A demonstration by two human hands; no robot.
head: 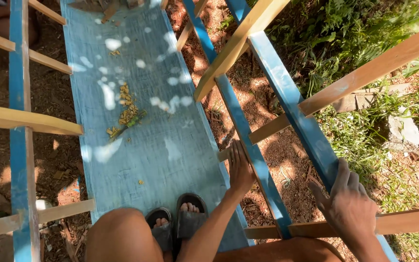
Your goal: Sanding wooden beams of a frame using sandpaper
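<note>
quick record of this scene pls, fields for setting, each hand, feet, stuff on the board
setting: outdoors, bare soil and grass, dappled sun
structure: blue-painted wide board flanked by blue beams with bare wooden slats across
left hand: flat, palm down on the inner blue beam, fingers extended
right hand: resting on the outer blue beam, fingers draped over its edge
feet: in dark sandals, standing on the near end of the board
on the board: small pile of wood chips with a bit of green

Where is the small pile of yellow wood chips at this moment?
In the head view, the pile of yellow wood chips lies on the blue painted plank, left of centre, well ahead of the black sandals.
</note>
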